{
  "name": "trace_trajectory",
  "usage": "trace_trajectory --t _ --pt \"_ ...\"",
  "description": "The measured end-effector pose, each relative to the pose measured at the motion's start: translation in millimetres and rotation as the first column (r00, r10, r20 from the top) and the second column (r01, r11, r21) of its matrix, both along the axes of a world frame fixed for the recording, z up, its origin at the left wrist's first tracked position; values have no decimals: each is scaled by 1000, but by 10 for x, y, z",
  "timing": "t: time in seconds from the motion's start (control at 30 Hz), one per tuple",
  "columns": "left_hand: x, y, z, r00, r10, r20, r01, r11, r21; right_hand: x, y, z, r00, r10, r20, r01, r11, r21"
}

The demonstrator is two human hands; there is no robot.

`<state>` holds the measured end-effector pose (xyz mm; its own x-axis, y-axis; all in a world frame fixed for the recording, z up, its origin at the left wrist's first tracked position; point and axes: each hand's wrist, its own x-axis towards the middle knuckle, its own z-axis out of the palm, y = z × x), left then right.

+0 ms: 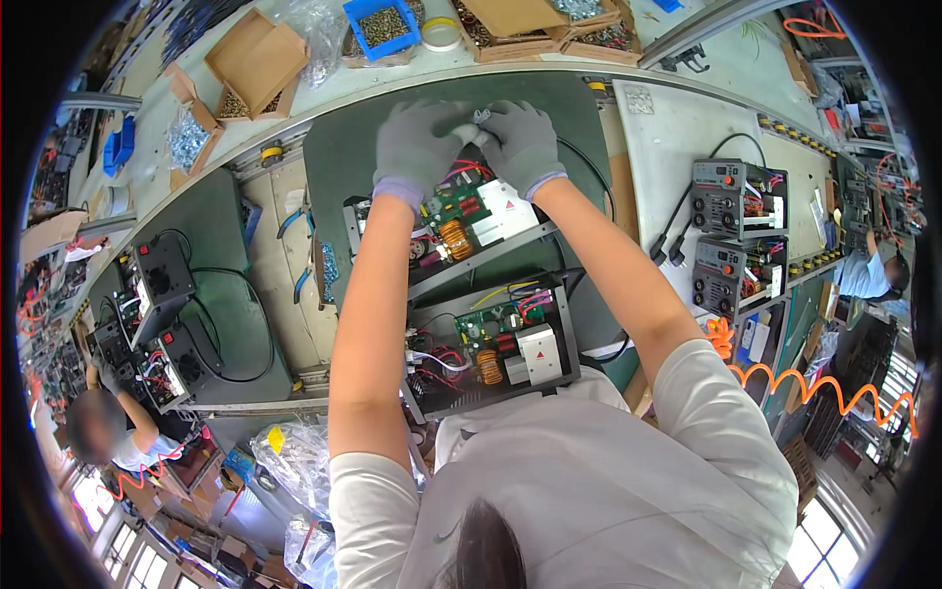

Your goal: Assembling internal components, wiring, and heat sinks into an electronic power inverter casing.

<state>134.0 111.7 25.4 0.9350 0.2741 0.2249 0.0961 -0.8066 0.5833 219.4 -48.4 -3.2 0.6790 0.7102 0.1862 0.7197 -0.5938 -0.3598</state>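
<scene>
My gloved left hand (417, 147) and my gloved right hand (520, 142) meet at the far end of an open electronic unit (502, 211). Its board, copper coil and white plate show between my forearms. The fingers of both hands are curled together, the left ones slightly smeared. A small pale piece (481, 117) shows by the right fingertips; its kind cannot be made out. My hands hide the unit's far end. Nearer my body a second open unit (538, 355) of the same kind lies with its circuit board and wires exposed.
Two units with cables (724, 187) stand on the right, and more stand on the left mat (250, 324). Pliers (300, 285) lie left of my work mat (339, 147). A blue screw bin (381, 27) and cardboard boxes (257, 59) line the back. A co-worker (137, 432) sits at left.
</scene>
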Motion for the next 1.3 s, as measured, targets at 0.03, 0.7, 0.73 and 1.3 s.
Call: trace_trajectory --t 0.03,0.7,0.73,1.3 --pt "50 -36 -22 999 9 -53 -10 1000 -17 19 -2 -17 999 -1 35 -1 999 49" --pt "87 -170 -484 936 -22 -352 -50 980 -195 -349 -501 65 984 -46 -171 79 978 191" --pt "82 -166 -482 939 -36 -341 -48 971 -235 -346 -499 59 986 -36 -163 66 981 183" --pt "59 -192 -546 972 -61 -226 34 992 -120 -322 -468 56 980 38 -194 17 961 275"
